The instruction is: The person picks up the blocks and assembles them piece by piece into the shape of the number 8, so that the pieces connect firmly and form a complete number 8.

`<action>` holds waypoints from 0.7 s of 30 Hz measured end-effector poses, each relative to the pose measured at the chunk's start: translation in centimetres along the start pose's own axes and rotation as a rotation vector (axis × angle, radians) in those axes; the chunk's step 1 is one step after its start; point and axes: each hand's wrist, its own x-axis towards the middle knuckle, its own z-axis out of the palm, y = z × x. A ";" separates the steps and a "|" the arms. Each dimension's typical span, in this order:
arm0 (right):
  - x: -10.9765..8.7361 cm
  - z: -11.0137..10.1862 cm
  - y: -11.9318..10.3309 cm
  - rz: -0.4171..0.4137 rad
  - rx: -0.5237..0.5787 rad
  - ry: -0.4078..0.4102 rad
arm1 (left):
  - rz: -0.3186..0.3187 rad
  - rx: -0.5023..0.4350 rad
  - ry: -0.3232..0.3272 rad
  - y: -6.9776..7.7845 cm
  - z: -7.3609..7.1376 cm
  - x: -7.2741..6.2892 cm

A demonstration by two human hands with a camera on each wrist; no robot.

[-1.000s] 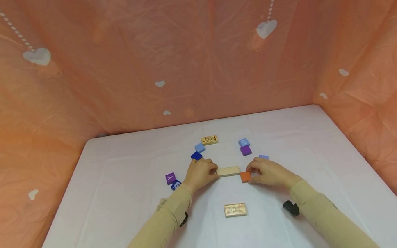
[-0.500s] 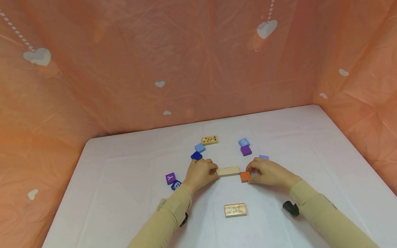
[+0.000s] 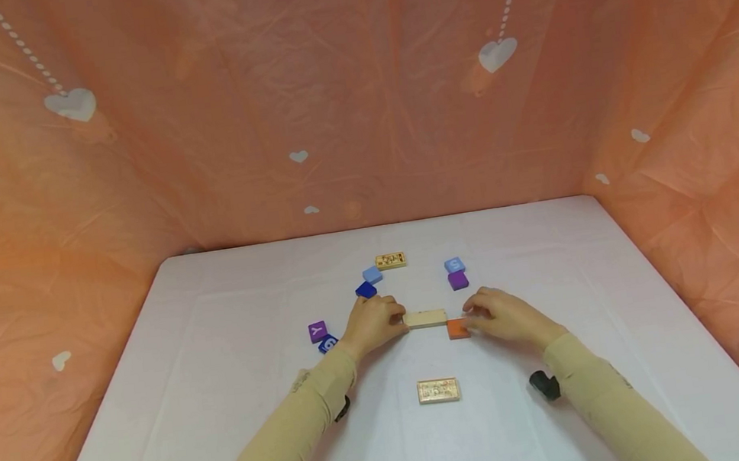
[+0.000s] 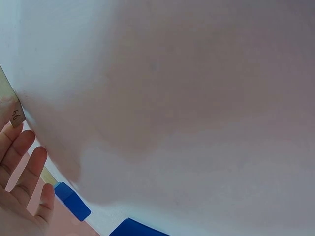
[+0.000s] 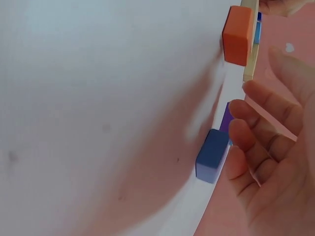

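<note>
Covering part of a dark blue block (image 3: pixel 366 288) in the head view, the left hand (image 3: pixel 372 324) pinches the left end of a pale wooden block (image 3: pixel 425 320), which lies near the middle of the white table (image 3: pixel 158 425). In the left wrist view the frame's edge cuts off most of that wooden block and part of the hand; handwritten marks on the block's end are hard to read. The lower edge crops another blue block (image 4: pixel 135 229) there. A "6" tile (image 3: pixel 327 343) is partly hidden beside the left wrist.

The right hand (image 3: pixel 510 317) is released, its fingers loosely bent and its thumb spread away. In the head view its fingertips overlap the edge of an orange block (image 3: pixel 457 329) by the wooden block's right end, but the right wrist view shows them apart. A blue-grey block (image 5: pixel 212 156) close to its fingers is out of sight in the head view; contact there cannot be told.
</note>
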 end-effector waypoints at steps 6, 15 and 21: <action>0.0 -0.4 0.5 0.050 -0.005 0.024 | 0.007 -0.001 0.007 0.0 -0.1 -0.1; -0.1 -1.2 1.7 0.080 -0.024 0.084 | 0.004 -0.011 0.004 0.0 -0.3 0.0; -0.4 -1.8 2.3 0.113 0.007 0.100 | 0.006 -0.019 0.005 -0.1 -0.2 -0.1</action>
